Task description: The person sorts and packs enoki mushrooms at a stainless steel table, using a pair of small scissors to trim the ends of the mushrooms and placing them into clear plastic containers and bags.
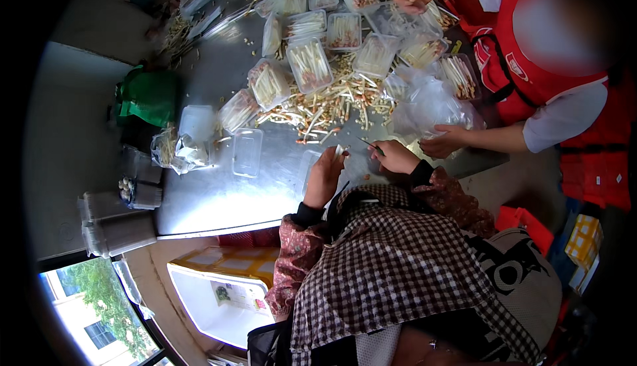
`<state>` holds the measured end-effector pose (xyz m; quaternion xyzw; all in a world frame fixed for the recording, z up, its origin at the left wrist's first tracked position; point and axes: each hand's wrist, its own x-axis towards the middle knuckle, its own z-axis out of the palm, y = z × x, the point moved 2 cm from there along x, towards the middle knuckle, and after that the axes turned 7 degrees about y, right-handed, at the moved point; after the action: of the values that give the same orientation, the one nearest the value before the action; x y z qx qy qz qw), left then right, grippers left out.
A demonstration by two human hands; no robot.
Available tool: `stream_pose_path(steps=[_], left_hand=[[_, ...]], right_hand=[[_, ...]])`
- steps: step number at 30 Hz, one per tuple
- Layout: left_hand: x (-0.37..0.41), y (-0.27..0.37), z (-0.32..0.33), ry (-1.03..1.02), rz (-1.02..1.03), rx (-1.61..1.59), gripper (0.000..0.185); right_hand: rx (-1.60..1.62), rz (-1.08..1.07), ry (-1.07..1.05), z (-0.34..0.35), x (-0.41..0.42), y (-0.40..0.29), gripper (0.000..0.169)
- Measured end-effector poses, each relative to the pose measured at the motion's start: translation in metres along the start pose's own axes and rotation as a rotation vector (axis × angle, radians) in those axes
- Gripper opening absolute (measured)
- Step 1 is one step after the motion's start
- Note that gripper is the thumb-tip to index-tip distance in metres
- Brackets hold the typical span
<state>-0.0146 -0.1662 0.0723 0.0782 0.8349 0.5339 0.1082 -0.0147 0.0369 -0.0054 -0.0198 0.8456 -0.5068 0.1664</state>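
Observation:
My left hand (323,178) is raised over the near edge of the steel table, pinching short white stalks (339,151) between thumb and fingers. My right hand (396,157) grips a small knife (379,151) by its green handle, with the thin blade pointing left towards the stalks. Blade and stalks are apart. Just beyond both hands lies a loose heap of slender pale stalks (318,117) with reddish-brown ends. A clear plastic tray (307,164) is partly hidden behind my left hand.
Several clear tubs of stalks (309,65) stand beyond the heap. An empty clear tray (247,152) lies left on the steel table (219,197). At right, a co-worker's hand (443,142) touches a plastic bag (433,107). A foam box (219,301) stands below the table edge.

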Motion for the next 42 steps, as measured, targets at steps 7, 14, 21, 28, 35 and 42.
stream_pose_path(steps=[7, 14, 21, 28, 35, 42], left_hand=[[0.003, -0.042, -0.001, -0.058, 0.018, 0.044, 0.015], [-0.007, -0.2, -0.001, -0.084, -0.154, 0.664, 0.028], [-0.005, -0.188, 0.032, -0.104, -0.132, 0.555, 0.058], [0.018, -0.098, 0.053, -0.177, 0.261, 0.519, 0.056], [0.08, -0.072, 0.005, 0.289, 0.244, 0.215, 0.023], [0.17, -0.151, -0.062, 0.346, -0.753, -0.905, 0.037]], right_hand=[[0.098, -0.16, 0.015, 0.0, -0.003, -0.026, 0.023], [0.126, -0.084, -0.052, -0.003, -0.009, -0.025, 0.025], [0.073, -0.088, -0.053, -0.005, -0.008, -0.017, 0.023], [-0.06, -0.047, 0.06, -0.001, -0.009, -0.004, 0.022], [-0.087, -0.024, 0.311, 0.007, -0.006, 0.02, 0.038], [-0.21, -0.112, 0.248, 0.055, 0.028, 0.042, 0.033]])
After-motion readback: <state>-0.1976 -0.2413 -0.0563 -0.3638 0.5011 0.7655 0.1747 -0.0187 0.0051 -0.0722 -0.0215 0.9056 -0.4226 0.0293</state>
